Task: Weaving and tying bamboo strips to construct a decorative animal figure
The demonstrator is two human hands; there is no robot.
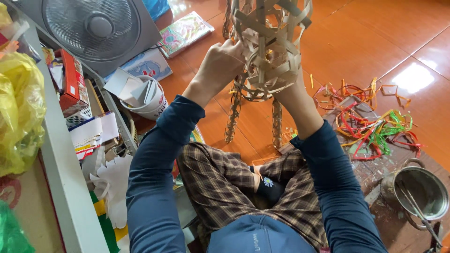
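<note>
I sit cross-legged on an orange tiled floor and hold up a woven frame of pale bamboo strips in front of me. My left hand grips its left side, fingers closed on the strips. My right hand is mostly hidden behind the frame's lower right, where it holds the weave from below. Long braided strips hang from the frame down to the floor.
A heap of red, green and yellow strip scraps lies on the floor at right, with a metal pot nearer me. At left are a white bucket of paper, a box fan, a yellow plastic bag and a cluttered shelf.
</note>
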